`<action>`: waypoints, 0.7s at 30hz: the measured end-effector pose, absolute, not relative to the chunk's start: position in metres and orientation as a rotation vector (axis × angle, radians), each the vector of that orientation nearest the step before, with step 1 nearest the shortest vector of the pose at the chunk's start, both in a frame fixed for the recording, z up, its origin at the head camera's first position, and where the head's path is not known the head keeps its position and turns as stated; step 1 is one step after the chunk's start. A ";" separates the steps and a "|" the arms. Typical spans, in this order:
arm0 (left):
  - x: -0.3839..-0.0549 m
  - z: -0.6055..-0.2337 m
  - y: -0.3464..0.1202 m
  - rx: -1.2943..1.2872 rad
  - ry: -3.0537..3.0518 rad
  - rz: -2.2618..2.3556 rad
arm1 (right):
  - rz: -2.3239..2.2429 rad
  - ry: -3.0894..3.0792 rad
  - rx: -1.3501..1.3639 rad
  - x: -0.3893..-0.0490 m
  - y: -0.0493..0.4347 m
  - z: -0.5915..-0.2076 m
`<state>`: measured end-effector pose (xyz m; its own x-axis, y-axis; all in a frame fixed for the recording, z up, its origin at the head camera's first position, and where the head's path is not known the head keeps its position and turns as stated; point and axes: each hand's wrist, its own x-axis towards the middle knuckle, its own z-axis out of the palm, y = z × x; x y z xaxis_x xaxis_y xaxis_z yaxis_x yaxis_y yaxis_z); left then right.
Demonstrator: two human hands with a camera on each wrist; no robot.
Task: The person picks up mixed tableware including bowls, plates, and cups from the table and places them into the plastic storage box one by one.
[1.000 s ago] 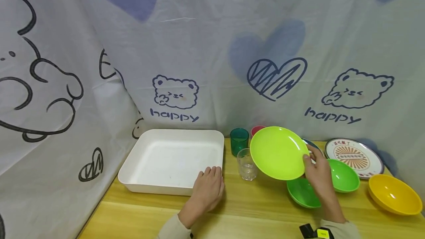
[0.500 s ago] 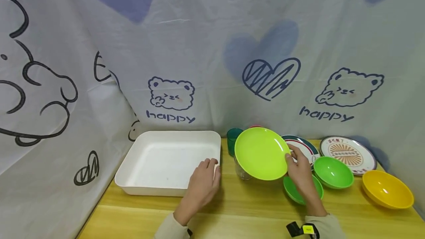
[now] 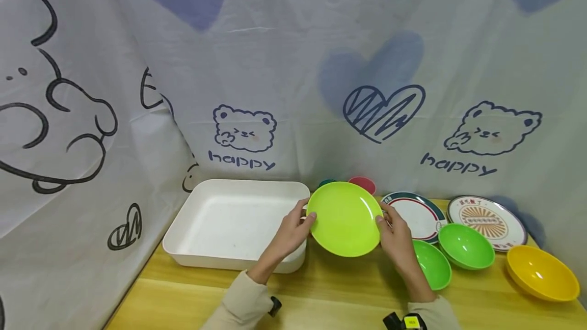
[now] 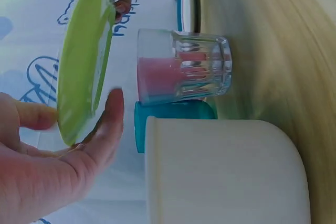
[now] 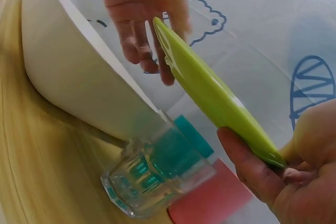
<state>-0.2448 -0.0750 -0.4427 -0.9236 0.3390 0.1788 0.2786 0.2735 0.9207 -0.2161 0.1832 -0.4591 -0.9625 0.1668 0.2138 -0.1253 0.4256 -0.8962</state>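
A lime-green plate (image 3: 345, 220) is held up in the air, tilted so its top side faces me. My left hand (image 3: 293, 228) has its left edge, thumb in front and fingers behind. On the right edge my right hand (image 3: 395, 236) pinches the plate the same way. In the left wrist view, the plate (image 4: 86, 59) is seen edge-on above a clear glass (image 4: 184, 66), apart from it. The right wrist view shows my right hand (image 5: 294, 171) gripping the near rim, with the left hand (image 5: 144, 14) at the far rim.
A white tray (image 3: 236, 264) stands left. Behind the plate are a teal cup (image 5: 191, 136) and a pink cup (image 3: 363, 184). To the right lie a dark-rimmed plate (image 3: 412, 213), a patterned plate (image 3: 486, 220), two green bowls (image 3: 465, 248) and a yellow bowl (image 3: 543, 274).
The lime-green plate has moved left in my right hand, toward the tray. My left hand has left the tray's near right corner and taken the plate's left edge.
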 end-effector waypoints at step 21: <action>-0.249 -0.428 -0.144 0.298 2.254 1.986 | 1.555 -2.535 0.142 -0.220 0.227 -0.448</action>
<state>-0.2489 -0.1443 -0.4276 -0.9729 0.2279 0.0378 0.0662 0.1182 0.9908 -0.2202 0.2275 -0.4483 -0.9820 0.0046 0.1886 -0.1661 0.4533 -0.8757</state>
